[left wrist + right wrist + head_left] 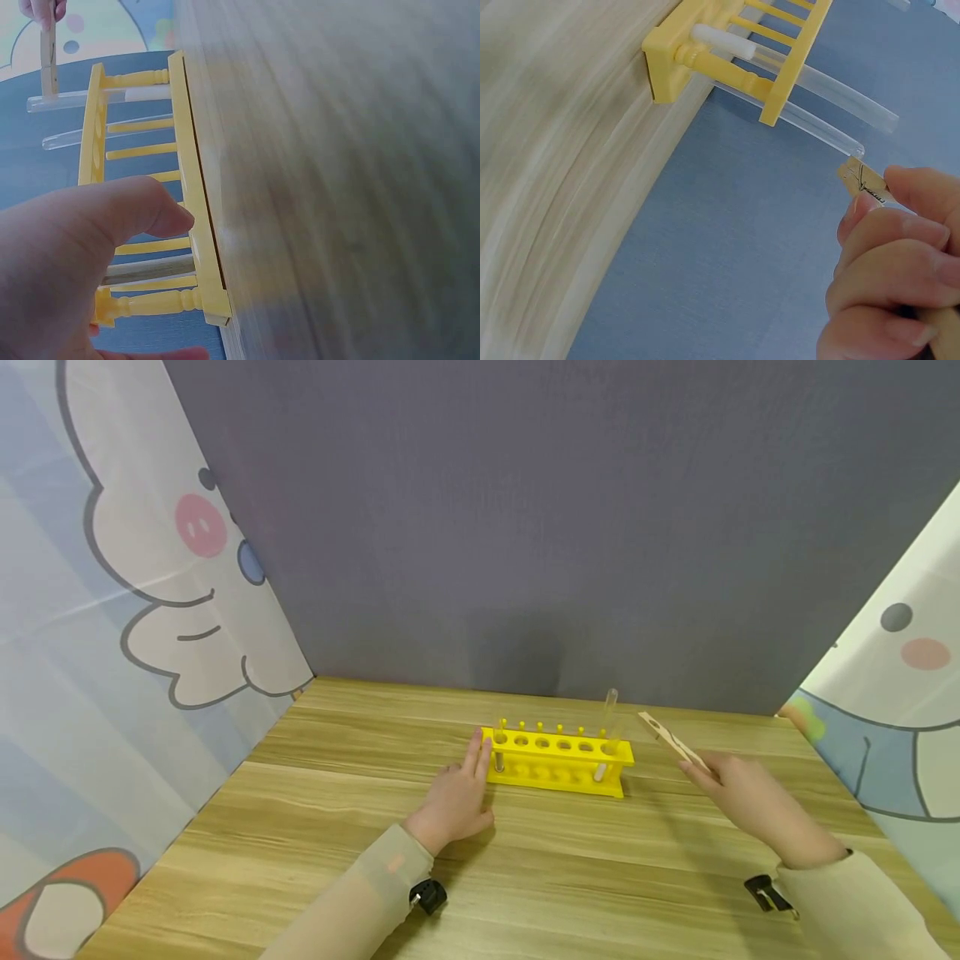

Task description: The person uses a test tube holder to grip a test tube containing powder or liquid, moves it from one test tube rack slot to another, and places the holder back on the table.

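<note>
My left hand rests at the left end of a yellow test tube rack, two straight fingers on its top edge. In the left wrist view the thumb lies across the rack's front. My right hand grips a wooden test tube holder, raised to the right of the rack. One test tube with white contents stands in the rack's rightmost hole. Behind it an upside-down clear test tube sits over a peg. The leftmost hole holds a test tube with greyish-brown contents.
The rack stands on a wood-grain table. A dark grey panel rises behind the table's back edge. Curtains printed with cartoon figures hang at both sides. Black clips sit at both wrists.
</note>
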### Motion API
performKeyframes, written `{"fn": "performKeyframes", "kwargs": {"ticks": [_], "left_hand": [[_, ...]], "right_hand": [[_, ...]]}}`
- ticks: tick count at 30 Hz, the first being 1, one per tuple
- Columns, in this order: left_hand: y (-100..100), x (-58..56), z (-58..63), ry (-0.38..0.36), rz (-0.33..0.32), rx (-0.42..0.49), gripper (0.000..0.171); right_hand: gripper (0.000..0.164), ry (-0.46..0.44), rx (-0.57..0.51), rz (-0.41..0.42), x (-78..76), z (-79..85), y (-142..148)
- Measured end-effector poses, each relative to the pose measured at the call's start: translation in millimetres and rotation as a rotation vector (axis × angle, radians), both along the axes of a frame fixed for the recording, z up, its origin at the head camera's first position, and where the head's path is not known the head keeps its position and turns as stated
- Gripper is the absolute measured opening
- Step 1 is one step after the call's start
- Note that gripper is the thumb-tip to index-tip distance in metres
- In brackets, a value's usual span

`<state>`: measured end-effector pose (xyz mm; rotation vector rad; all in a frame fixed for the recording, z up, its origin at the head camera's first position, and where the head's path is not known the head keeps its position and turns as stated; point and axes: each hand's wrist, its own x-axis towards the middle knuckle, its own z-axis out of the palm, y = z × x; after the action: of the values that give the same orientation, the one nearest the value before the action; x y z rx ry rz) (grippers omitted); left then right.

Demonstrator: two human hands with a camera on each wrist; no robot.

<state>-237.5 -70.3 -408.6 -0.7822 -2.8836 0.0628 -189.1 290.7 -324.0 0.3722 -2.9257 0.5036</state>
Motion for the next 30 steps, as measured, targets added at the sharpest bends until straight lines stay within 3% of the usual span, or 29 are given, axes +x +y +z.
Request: {"fn": "performKeyframes", "kwargs": {"ticks": [13, 30], "left_hand": [[0.1, 0.0, -0.1, 0.016, -0.004, 0.003, 0.101], [0.3, -0.6, -1.4, 0.025, -0.005, -0.012, 0.103]], "right_hand": [[0.036, -0.071, -0.019, -0.022, 5.9, -6.3, 2.6], [0.035, -0.022, -0.028, -0.031, 8.6, -16.6, 7.2]]}}
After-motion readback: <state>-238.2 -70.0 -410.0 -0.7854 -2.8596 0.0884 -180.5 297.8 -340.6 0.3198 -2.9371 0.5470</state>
